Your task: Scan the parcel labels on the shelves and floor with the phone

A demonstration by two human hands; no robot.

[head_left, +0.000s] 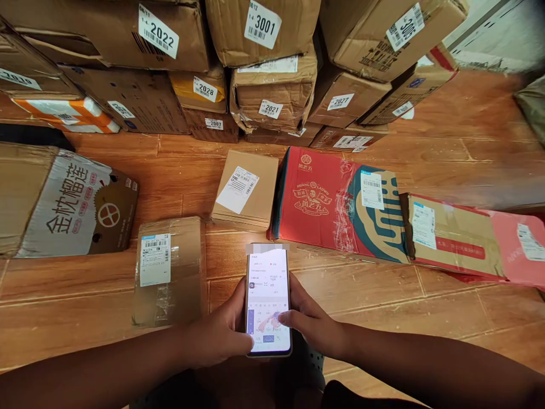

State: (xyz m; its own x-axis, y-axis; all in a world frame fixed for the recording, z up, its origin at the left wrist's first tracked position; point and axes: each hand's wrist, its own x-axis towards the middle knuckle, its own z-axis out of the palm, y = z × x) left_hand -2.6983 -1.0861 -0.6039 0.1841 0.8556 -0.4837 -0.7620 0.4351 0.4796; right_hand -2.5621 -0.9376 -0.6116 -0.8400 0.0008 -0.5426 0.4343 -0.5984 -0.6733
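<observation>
A smartphone (267, 287) with a lit screen is held upright in front of me, showing a form and an on-screen keyboard. My left hand (227, 329) grips its left edge, the thumb near the lower left corner of the screen. Around the right edge closes my right hand (309, 321), its thumb over the keyboard area. Just beyond the phone on the floor lie a small brown carton (246, 190) with a white label and, to the left, a flat taped carton (169, 272). A red and teal box (319, 199) sits to the right.
Stacked cardboard boxes (272, 94) with numbered labels line the back. A large printed carton (85, 204) stands at left; a tan and pink box (455, 233) lies at right. The wood-look floor (451, 312) shows between them. A grey-green bag (532, 105) is at far right.
</observation>
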